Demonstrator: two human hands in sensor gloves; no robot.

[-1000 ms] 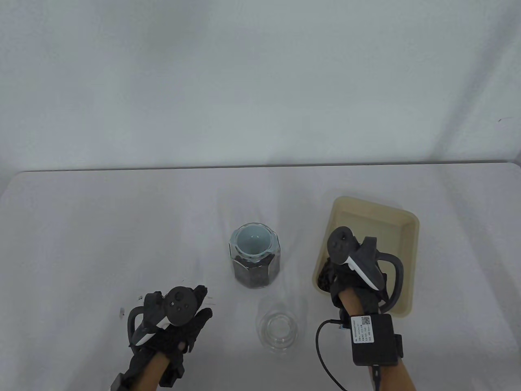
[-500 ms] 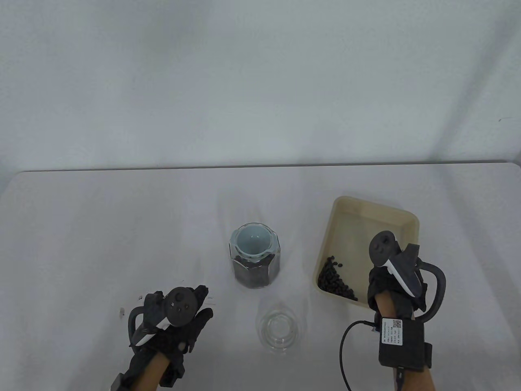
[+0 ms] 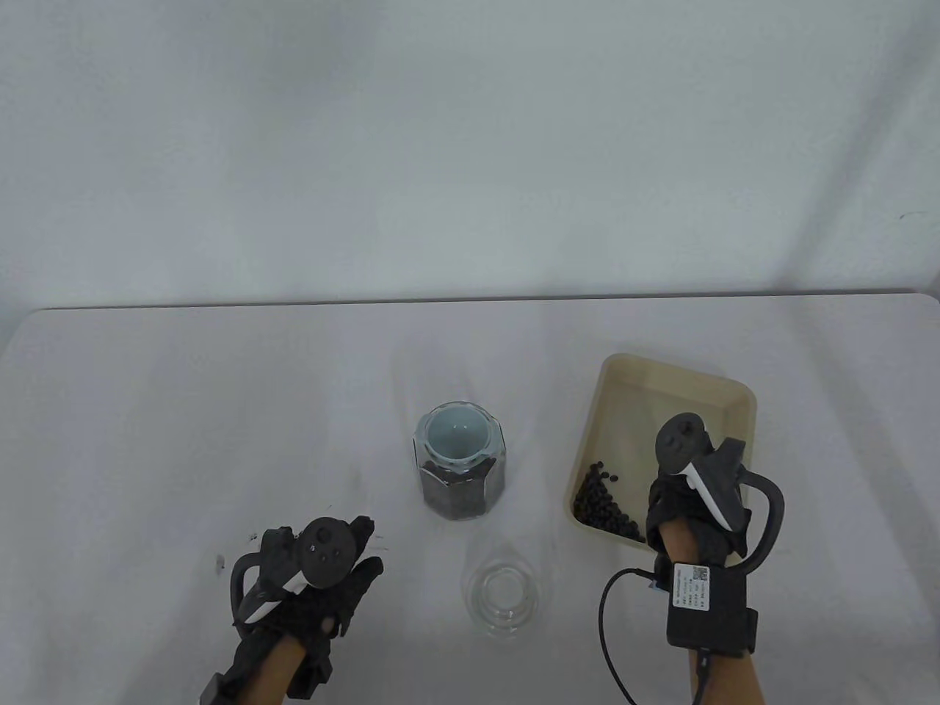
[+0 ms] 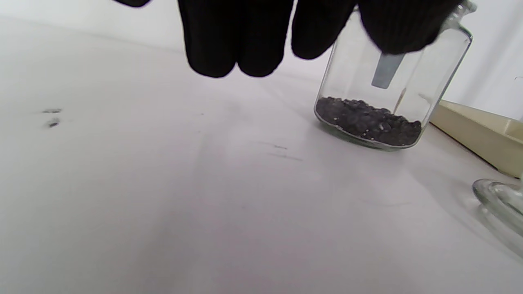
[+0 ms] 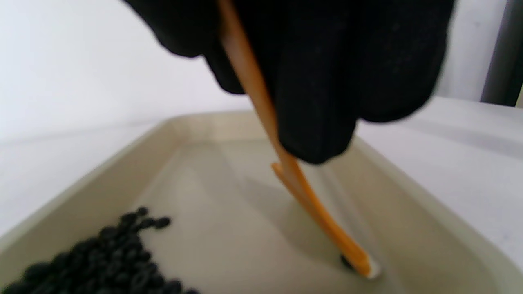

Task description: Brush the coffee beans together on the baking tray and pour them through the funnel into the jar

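The right hand [image 3: 687,507], in a black sensor glove, is positioned over the near right part of the shallow beige rectangular baking tray [image 3: 723,393]. In the right wrist view its fingers [image 5: 318,102] are curled round the thin orange handle of a brush [image 5: 302,192]. The brush slants down to the tray floor, and its lower tip touches the floor next to a single dark bean [image 5: 347,261]. Bristles cannot be made out.

The dark coffee beans [image 3: 598,507] lie gathered in a pile in the near left corner of the tray, against its walls, apart from the brush tip.

The clear faceted glass jar [image 3: 461,488] stands upright on the white table [image 3: 183,411], to the left of the tray and apart from it. The pale blue-grey funnel [image 3: 455,435] sits in the jar mouth, with its spout hanging inside the jar. A layer of dark beans covers the jar bottom.

A clear round glass lid [image 3: 501,598] lies on the table nearer the person than the jar, between the two hands.

The left hand [image 3: 312,587] rests on the table at the near left, well apart from the jar. Its fingers [image 4: 233,41] hang relaxed and hold nothing.
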